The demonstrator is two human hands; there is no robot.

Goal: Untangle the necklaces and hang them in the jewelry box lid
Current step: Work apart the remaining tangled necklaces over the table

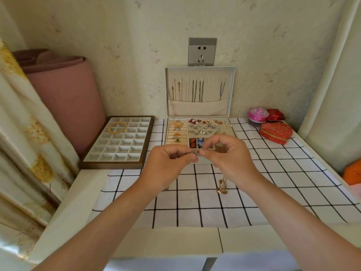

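Head, L hand (pixel 168 165), R hand (pixel 228 159) pinch necklace (pixel 195 152), box (pixel 232 89) front hidden

White fabric tablecloth (pixel 273 173) with black grid lines; beige fabric-lined jewelry box lid (pixel 197 109); gold-toned tangled necklaces (pixel 222 185); cream compartment tray (pixel 111 165) with dark brown wooden frame; red heart-shaped box (pixel 276 132) with gold pattern; dusty-pink rolled mat (pixel 64 94); grey wall socket (pixel 202 51); cream curtain (pixel 29 133) with golden floral print.
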